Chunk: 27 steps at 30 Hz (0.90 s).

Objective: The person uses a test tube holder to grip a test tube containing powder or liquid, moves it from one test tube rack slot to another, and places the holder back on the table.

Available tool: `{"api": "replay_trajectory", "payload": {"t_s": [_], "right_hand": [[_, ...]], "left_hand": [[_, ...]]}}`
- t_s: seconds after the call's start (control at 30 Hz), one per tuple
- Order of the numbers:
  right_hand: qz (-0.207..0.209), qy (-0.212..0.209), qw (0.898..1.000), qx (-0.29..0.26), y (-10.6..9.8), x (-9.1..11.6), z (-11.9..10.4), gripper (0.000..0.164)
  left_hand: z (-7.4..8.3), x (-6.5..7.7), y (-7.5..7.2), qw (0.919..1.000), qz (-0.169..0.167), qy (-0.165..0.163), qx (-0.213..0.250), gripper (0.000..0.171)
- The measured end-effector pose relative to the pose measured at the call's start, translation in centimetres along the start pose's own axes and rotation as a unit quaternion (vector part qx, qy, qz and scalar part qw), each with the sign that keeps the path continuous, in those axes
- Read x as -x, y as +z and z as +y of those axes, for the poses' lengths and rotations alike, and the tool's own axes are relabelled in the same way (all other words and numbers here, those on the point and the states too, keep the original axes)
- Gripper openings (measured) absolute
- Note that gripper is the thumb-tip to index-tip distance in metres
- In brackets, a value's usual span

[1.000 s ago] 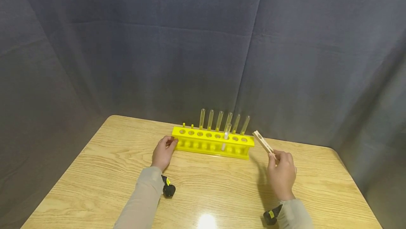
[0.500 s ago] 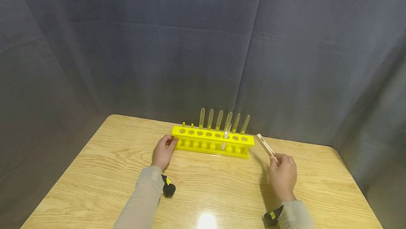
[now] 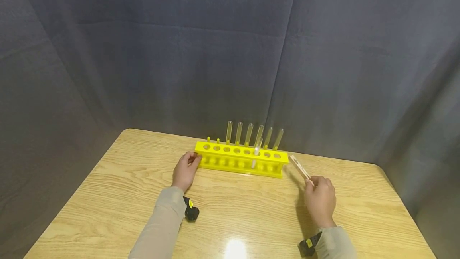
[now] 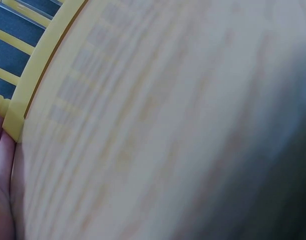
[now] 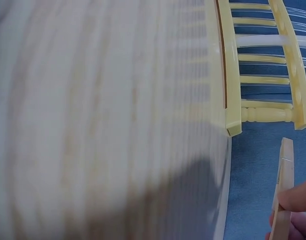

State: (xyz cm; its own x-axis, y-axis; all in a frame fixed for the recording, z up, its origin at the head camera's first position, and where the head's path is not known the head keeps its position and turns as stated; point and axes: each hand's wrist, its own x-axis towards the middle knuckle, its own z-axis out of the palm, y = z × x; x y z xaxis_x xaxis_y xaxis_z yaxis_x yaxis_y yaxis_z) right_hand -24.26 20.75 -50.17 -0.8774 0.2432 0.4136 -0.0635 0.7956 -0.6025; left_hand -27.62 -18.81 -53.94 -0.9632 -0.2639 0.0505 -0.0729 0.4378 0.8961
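Note:
A yellow test tube rack (image 3: 240, 149) stands toward the back of the table. My left hand (image 3: 185, 172) grips its left end, thumb in front; in the left wrist view, fingers (image 4: 2, 167) show at the rack's corner. One test tube (image 3: 258, 146) with white contents stands upright in a rack hole, third from the right. Several clear test tubes (image 3: 238, 133) sit upside down on pegs along the back. Just right of the rack, my right hand (image 3: 321, 201) pinches a wooden test tube clamp (image 3: 301, 169) by its near end, its tip pointing up and left toward the rack's right end.
The wood-grain table (image 3: 230, 207) has rounded back corners. A grey-blue curtain (image 3: 201, 59) hangs close behind and at both sides. Two bare pegs (image 3: 213, 140) stand at the rack's back left. Each wrist carries a small black camera (image 3: 191, 212).
The clamp and right hand have moved slightly down and right since a second ago. The clamp's two arms look closer together than then. My left hand stays on the rack.

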Motion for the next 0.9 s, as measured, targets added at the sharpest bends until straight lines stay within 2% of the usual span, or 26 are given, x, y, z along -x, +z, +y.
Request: {"api": "replay_trajectory", "payload": {"t_s": [0.33, 0.6, 0.9], "right_hand": [[-0.053, 0.026, 0.998, 0.002, -0.03, -0.04, 0.49, 0.024], [-0.077, 0.045, 0.996, 0.004, 0.09, 0.03, 0.56, 0.025], [-0.129, 0.069, 0.989, -0.016, 0.03, -0.04, 0.74, 0.023]], "left_hand": [[0.49, 0.11, -0.26, 1.0, 0.002, -0.003, 0.004, 0.037], [0.6, 0.29, -0.35, 0.9999, 0.001, -0.009, 0.006, 0.037], [0.88, 0.45, -0.22, 0.9999, 0.0, -0.012, 0.005, 0.037]]}}
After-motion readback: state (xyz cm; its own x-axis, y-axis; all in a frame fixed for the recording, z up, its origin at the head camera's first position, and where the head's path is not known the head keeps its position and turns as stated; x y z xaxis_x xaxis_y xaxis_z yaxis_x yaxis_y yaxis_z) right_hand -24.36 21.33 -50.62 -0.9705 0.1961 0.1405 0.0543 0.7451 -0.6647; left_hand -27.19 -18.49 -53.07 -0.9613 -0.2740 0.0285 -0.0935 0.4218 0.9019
